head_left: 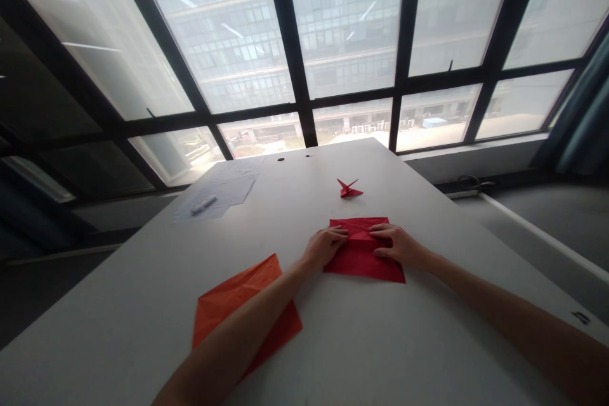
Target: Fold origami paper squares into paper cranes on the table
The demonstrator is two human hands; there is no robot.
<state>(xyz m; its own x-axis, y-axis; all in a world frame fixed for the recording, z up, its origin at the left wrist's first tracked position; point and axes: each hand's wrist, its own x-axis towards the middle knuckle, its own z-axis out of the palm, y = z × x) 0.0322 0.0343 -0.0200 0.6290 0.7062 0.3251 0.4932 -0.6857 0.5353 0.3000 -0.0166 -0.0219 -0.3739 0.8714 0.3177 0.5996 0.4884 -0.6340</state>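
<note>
From where I stand, a dark blue curtain hangs at the left edge of the room. On the far left part of the white table lie some printed sheets, with a small whitish tube-like object on top. Nearer, still on the left, an orange sheet with crease lines lies partly under the left forearm. Next comes the left hand, partly open, its slightly bent fingers resting on the left side of the red paper; I can't tell whether it pinches anything. That paper lies near the middle of the table, creased across its far part. Just beyond it stands a small pointed red folded figure. The right hand is open, fingers spread over the paper's right side, thumb apart and nearer. Another blue curtain hangs at the far right, beside the windows.
</note>
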